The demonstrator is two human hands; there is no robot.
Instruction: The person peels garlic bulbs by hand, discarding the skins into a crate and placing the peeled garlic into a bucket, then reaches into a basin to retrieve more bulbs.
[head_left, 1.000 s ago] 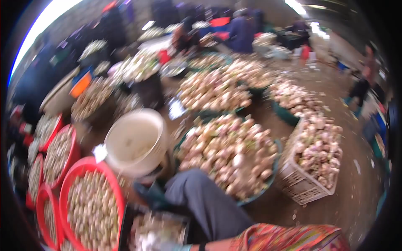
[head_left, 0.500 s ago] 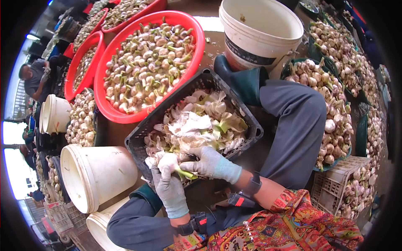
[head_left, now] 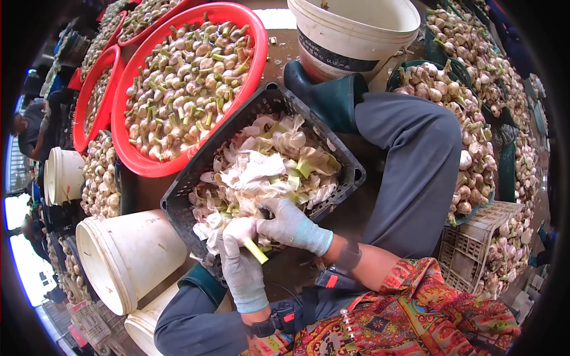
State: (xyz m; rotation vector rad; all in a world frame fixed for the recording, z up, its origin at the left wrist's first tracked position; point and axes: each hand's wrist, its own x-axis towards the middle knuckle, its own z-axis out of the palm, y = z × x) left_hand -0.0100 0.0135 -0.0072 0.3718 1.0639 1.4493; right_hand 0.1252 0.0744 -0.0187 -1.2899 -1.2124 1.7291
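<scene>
Over the near edge of the black crate, the left hand grips a garlic bulb, right hand pinching its side; light, even finger pressure would likely avoid bruising.

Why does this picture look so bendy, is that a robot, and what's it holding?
There's no robot here, just a person. The camera sits on their head and looks forward and down, so you see their own lap. Its view curves near the edges.

The left hand and the right hand wear pale gloves. Together they hold a garlic bulb with a green stem.

Past the hands is a black crate holding papery skins. Beyond it, a big red tub is full of more garlic. A white bucket lies on its side at the left.
</scene>
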